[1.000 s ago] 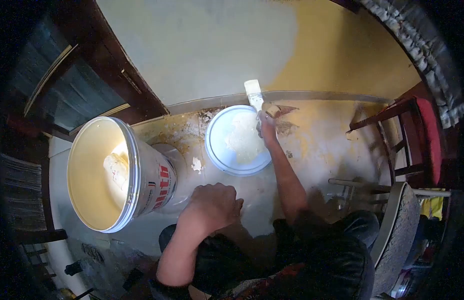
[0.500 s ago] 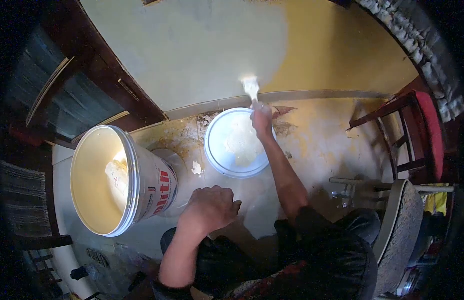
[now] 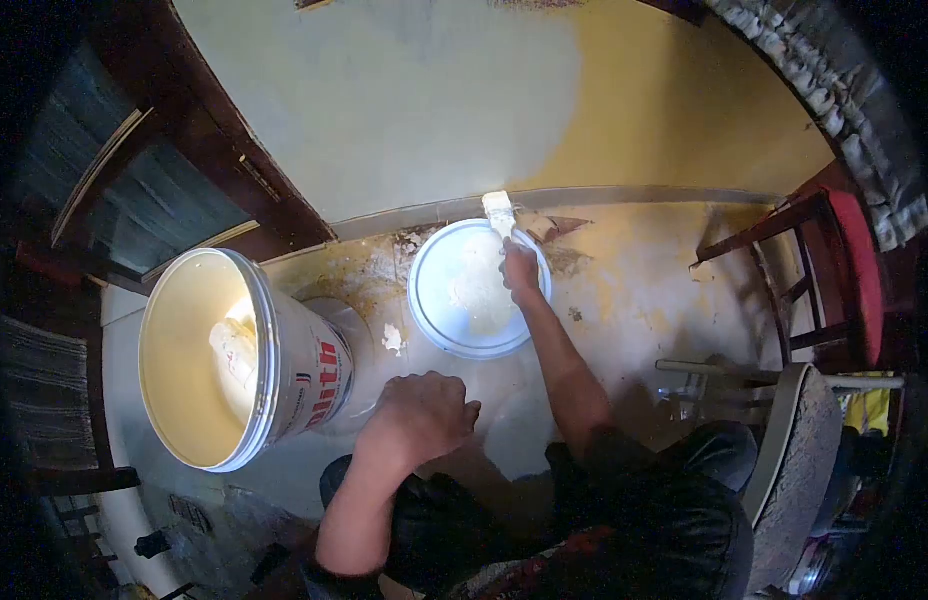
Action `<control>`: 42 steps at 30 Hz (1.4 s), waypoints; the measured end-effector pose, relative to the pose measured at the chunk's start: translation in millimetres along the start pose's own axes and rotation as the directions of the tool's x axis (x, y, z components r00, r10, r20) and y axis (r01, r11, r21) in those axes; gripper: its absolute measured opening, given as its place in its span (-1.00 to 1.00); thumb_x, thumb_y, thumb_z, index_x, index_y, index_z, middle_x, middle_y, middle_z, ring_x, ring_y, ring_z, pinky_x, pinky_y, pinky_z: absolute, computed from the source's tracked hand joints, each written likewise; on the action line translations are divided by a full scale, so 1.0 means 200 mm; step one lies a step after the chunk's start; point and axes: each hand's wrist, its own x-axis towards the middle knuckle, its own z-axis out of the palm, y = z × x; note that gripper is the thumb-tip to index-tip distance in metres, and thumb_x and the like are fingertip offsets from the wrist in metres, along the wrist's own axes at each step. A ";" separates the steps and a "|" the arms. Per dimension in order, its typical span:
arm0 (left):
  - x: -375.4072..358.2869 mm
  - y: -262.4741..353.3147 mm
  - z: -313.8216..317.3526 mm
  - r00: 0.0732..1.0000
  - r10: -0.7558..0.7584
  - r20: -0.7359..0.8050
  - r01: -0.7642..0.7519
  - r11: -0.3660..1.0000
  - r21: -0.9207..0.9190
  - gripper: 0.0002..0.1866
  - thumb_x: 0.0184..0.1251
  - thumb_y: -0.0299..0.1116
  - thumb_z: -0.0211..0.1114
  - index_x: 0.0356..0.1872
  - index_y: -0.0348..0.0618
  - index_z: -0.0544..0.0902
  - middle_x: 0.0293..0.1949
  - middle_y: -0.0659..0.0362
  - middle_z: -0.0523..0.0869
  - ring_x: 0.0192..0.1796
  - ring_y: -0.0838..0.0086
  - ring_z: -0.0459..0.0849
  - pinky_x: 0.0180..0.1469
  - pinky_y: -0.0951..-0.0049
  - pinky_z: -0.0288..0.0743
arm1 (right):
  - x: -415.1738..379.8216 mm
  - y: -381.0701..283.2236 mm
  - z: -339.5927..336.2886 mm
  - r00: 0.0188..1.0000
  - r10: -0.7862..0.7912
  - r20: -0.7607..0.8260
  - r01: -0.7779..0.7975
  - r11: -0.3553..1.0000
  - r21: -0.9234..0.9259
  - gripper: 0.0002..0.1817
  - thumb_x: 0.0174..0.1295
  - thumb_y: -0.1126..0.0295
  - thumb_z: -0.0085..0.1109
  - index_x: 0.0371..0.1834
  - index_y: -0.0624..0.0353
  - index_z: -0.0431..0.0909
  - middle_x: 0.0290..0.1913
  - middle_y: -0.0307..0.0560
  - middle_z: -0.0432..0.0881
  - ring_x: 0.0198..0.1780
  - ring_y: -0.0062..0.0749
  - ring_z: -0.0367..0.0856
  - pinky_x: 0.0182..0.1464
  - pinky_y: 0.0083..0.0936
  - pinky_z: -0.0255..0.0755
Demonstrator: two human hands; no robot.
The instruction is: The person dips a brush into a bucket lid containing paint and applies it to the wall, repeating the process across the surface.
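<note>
My right hand (image 3: pixel 520 270) is closed around the handle of a white-coated paintbrush (image 3: pixel 498 208). The bristle end points toward the foot of the wall, over the far rim of a round white bucket lid (image 3: pixel 424 318). A smear of white paint (image 3: pixel 476 290) lies on that lid. My left hand (image 3: pixel 419 415) is curled into a fist above my knee, its fingertips hidden beneath it. Left of it a large white bucket (image 3: pixel 302 375) with red lettering stands open, and a whitish lump (image 3: pixel 234 352) shows inside.
Ahead, the wall (image 3: pixel 424 110) is pale grey-white on the left and yellow-ochre on the right. A dark wooden door (image 3: pixel 209 150) stands at the left. On the right are a red-seated chair (image 3: pixel 856 270) and a grey chair (image 3: pixel 784 465). Flakes and stains mark the floor (image 3: pixel 634 270).
My right hand has drawn the paintbrush down and back from the wall, nearer the lid. My left hand has stayed in place.
</note>
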 end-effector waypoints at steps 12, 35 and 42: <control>0.00 0.00 0.01 0.999 0.012 -0.052 -0.012 1.000 0.005 -0.62 0.18 -0.12 0.04 -0.39 -0.31 0.58 -0.36 -0.10 0.63 -0.23 0.08 0.61 -0.11 0.19 0.44 | 0.19 0.08 0.06 0.923 -0.376 -0.081 0.362 0.920 -0.150 -0.64 0.22 0.12 -0.08 -0.52 0.21 0.42 -0.73 -0.23 0.32 -0.71 -0.54 0.27 -0.64 -0.52 0.13; -0.02 -0.17 0.00 0.984 -0.071 -0.161 0.059 0.995 -0.078 -0.59 0.20 -0.05 0.05 -0.44 -0.29 0.54 -0.40 -0.13 0.59 -0.25 0.02 0.58 -0.17 0.10 0.42 | -0.01 0.00 -0.34 0.773 0.406 0.487 -0.120 0.848 -0.517 -0.71 0.11 0.08 0.06 -0.52 0.07 0.47 -0.78 -0.37 0.23 -0.79 -0.62 0.10 -0.74 -0.63 -0.03; -0.01 -0.15 0.00 0.986 -0.052 -0.155 0.046 0.998 -0.042 -0.60 0.20 -0.07 0.06 -0.43 -0.29 0.53 -0.41 -0.13 0.58 -0.25 0.02 0.57 -0.18 0.09 0.42 | 0.01 -0.03 -0.50 0.740 0.441 0.507 0.058 0.710 -0.702 -0.65 0.02 0.03 0.15 -0.40 0.11 0.49 -0.65 -0.31 0.37 -0.68 -0.61 0.24 -0.65 -0.63 0.13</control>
